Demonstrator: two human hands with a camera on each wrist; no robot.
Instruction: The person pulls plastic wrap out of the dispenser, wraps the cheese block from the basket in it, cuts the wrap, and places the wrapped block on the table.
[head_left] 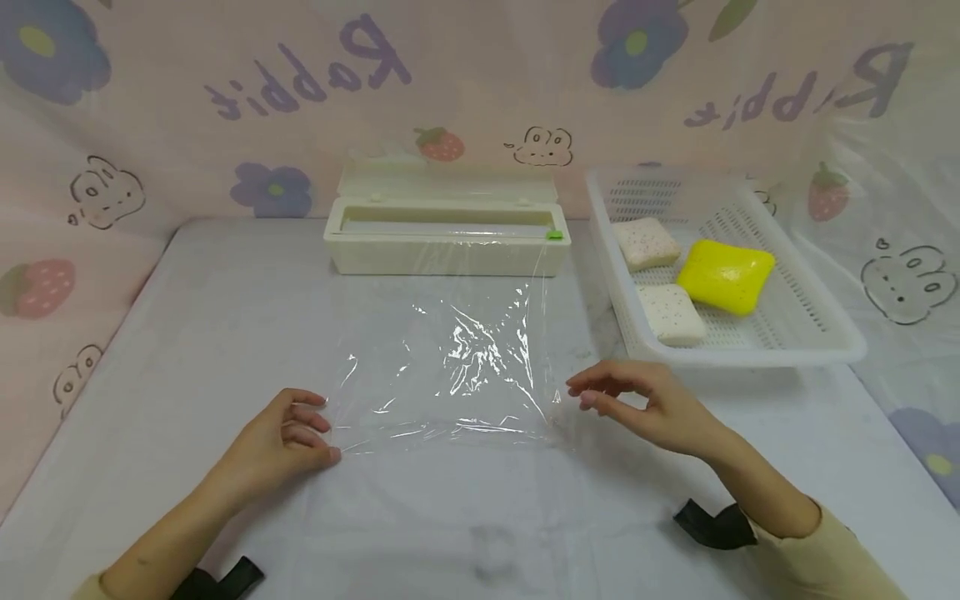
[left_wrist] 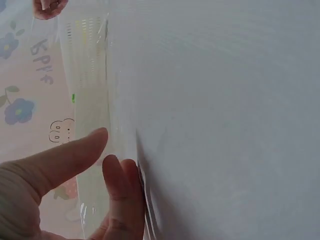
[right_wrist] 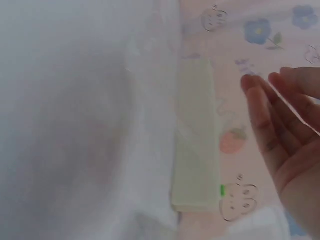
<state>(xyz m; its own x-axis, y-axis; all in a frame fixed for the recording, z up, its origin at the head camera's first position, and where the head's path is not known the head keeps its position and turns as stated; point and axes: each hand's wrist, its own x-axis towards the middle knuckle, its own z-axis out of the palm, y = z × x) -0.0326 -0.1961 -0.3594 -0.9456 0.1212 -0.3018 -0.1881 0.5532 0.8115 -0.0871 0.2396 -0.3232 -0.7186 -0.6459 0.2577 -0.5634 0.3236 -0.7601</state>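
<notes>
A sheet of clear cling film (head_left: 480,358) stretches toward me from the open cream dispenser box (head_left: 450,257), glossy and wrinkled over the white table. Beside its left edge is my left hand (head_left: 281,442), thumb tip right at the near corner. The left wrist view shows a gap between that thumb (left_wrist: 75,155) and the bent fingers (left_wrist: 122,185). My right hand (head_left: 652,408) hovers near the film's right edge, fingers loosely bent and thumb apart from them. In the right wrist view, nothing shows between the fingers (right_wrist: 265,120) of that hand.
At the back right stands a white plastic basket (head_left: 750,357) holding a yellow pillow-shaped block (head_left: 726,277) and two pale speckled ones (head_left: 647,243). A green slider (head_left: 554,235) sits on the box's rim. Behind everything hangs a patterned curtain (head_left: 480,75).
</notes>
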